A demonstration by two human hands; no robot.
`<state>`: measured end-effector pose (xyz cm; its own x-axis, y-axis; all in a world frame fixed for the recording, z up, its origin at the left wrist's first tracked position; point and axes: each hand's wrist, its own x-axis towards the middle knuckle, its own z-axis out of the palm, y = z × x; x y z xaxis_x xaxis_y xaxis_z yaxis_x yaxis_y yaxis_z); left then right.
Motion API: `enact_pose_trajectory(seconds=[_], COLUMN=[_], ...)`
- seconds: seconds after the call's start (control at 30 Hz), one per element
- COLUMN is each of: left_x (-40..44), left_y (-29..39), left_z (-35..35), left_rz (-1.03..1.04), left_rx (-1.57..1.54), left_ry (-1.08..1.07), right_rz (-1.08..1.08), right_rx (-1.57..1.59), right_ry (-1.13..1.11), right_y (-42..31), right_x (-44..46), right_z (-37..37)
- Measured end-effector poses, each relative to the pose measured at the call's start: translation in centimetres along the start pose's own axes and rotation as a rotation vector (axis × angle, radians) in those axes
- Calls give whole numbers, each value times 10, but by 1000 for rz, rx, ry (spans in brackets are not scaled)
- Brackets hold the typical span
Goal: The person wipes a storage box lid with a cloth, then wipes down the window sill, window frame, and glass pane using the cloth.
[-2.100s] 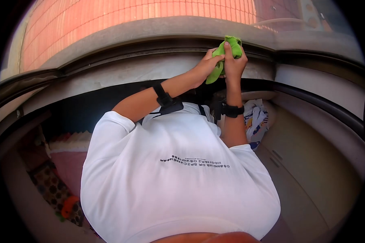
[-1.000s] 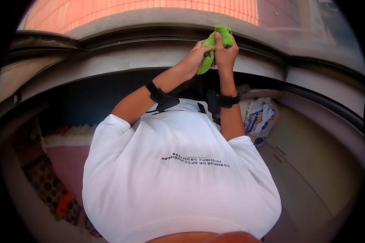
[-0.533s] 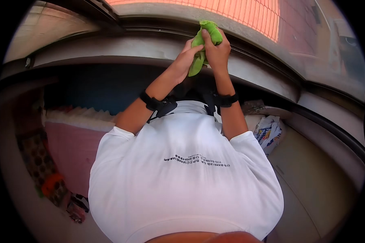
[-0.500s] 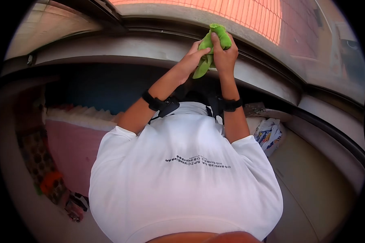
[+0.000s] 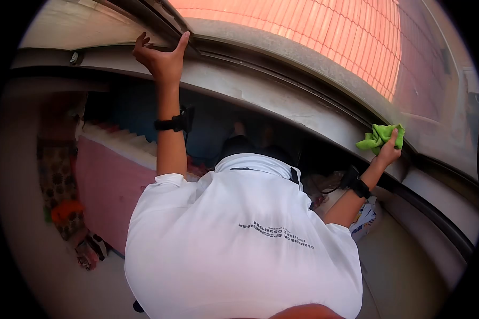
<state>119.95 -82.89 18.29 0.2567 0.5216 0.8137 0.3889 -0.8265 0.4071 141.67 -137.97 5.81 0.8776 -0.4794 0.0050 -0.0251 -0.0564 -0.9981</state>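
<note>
My left hand (image 5: 163, 57) is raised at the lower end of the dark window frame (image 5: 167, 24); its thumb and fingers are spread apart, the thumb beside the frame's edge. Over the right part of the window ledge (image 5: 234, 85), my right hand (image 5: 390, 151) is closed on a bunched green cloth (image 5: 379, 138), part of which hangs out to the left of the fingers. Each wrist wears a black strap with a small device.
A pink-covered surface with a pale ruffled edge (image 5: 109, 186) lies at the left. An orange item (image 5: 66, 211) is beside it. At the right are a patterned plastic bag (image 5: 364, 217) and a dark rail (image 5: 436, 212). Red roofing (image 5: 324, 37) shows outside the window.
My hands have separated. The left has let go of the cloth and moved left to the window frame; the right has carried the cloth right and down the frame. The view has turned.
</note>
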Motion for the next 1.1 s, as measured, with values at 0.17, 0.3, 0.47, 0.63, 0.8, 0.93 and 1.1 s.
enact_pose_trajectory(seconds=[0.17,0.3,0.47,0.63,0.8,0.93,1.1], left_x=[12,13,15,-37,-62,-95,-109], left_y=[25,50,97,155,190,211,174], left_z=[4,-3,-1,16,24,39,52], left_rz=[-25,22,164,87,100,96,29], left_rx=[-273,-270,-171,-194,-192,-203,-253], left_ry=[-181,-198,-152,-214,-232,-258,-226], right_rz=[-6,-2,-70,-133,-181,-348,-270], right_rx=[-74,-132,-237,-336,-296,-323,-278], right_ry=[15,9,-39,-153,-357,-466,-555], right_y=[28,20,-7,-11,-36,-21,-28], right_x=[15,5,-8,0,-23,-40,-55], right_z=[1,6,5,-1,8,25,37])
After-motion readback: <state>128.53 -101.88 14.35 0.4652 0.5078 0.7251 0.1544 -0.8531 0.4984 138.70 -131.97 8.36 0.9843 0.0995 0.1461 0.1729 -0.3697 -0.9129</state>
